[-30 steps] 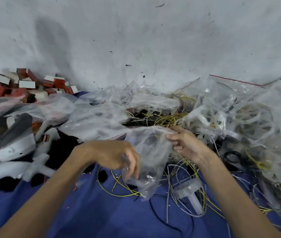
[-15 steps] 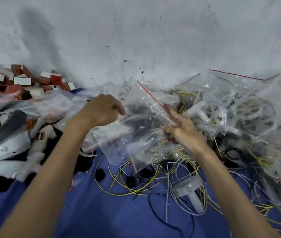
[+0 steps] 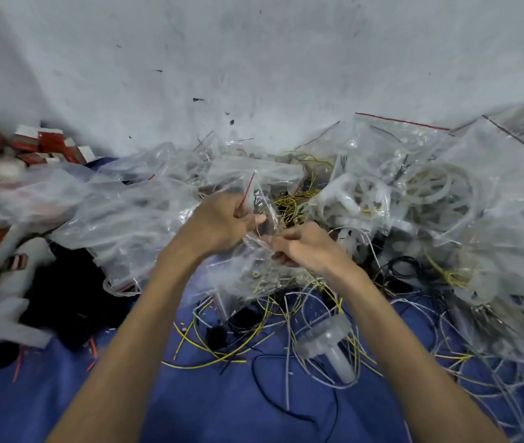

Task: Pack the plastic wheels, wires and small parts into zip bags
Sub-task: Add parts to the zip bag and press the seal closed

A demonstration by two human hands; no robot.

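Pinching the top of the zip bag (image 3: 247, 273), the left hand (image 3: 219, 223) and right hand (image 3: 308, 249) meet. Wires (image 3: 222, 358) lie below.

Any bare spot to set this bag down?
Best: bare blue cloth near left, between the left forearm and the white parts pile. Smaller patch between the forearms, crossed by a black wire. Crowded: loose wires right of the right hand, zip bags heaped behind both hands.

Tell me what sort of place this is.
Probably an informal packing spot on a floor or low bench: a blue cloth spread against a scuffed white wall, heaped with zip bags of plastic wheels, loose wires strewn in front.
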